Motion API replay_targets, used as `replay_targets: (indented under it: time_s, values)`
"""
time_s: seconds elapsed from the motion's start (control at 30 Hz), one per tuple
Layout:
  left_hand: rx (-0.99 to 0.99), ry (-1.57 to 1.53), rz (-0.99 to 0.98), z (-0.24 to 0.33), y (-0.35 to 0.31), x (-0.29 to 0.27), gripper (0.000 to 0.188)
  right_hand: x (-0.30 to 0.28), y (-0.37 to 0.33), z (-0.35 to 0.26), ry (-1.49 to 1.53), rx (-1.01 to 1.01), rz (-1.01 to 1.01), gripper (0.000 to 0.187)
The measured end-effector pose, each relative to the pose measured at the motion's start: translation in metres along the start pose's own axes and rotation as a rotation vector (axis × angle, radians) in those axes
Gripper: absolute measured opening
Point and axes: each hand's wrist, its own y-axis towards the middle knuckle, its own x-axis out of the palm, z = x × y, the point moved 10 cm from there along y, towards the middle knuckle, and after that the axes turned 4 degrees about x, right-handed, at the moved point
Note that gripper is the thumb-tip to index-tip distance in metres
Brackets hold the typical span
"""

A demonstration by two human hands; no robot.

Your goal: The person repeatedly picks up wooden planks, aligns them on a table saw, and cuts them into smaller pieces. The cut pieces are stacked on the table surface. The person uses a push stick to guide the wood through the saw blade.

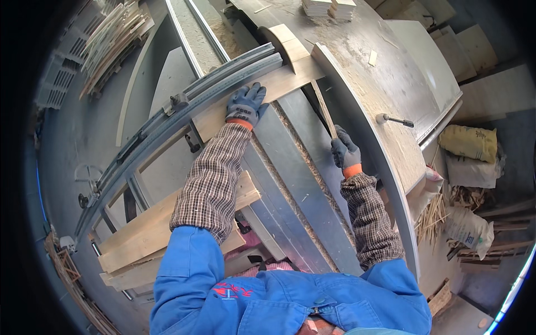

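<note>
My left hand [246, 104], in a grey glove with an orange cuff, lies with its fingers flat on a pale wooden board [279, 84]. The board rests across the metal saw table [279, 162] along the ribbed metal fence [234, 70]. In my right hand [345, 148], gloved alike, is a thin wooden stick [324, 109], its far tip at the board's near edge. Just beyond the board's right part stands a curved wooden piece [287, 44]. Any saw blade is hidden.
A long rip fence [368, 123] runs along the right, with a lever handle [395, 120] beyond it. Several planks [162, 229] lie at the near left. Stacked wood strips [114, 42] stand far left, sacks [469, 142] at the right. Sawdust lines the table slots.
</note>
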Motion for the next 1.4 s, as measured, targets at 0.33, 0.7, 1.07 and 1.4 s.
replay_targets:
  time_s: [0.33, 0.7, 1.07, 1.4]
  values:
    - [0.006, 0.03, -0.065, -0.005, 0.0, -0.008, 0.055, 0.006, -0.01, -0.007, 0.02, 0.063, -0.014, 0.05]
    - [-0.08, -0.015, -0.109, -0.019, -0.016, -0.024, 0.055, 0.057, 0.003, -0.035, 0.0, 0.024, -0.06, 0.048]
    - [-0.071, -0.071, -0.059, -0.022, -0.011, -0.008, 0.054, 0.016, -0.042, 0.031, 0.076, 0.025, -0.002, 0.047]
    - [-0.051, -0.04, -0.022, -0.018, -0.003, 0.003, 0.056, -0.01, -0.055, 0.054, 0.076, -0.016, 0.077, 0.049]
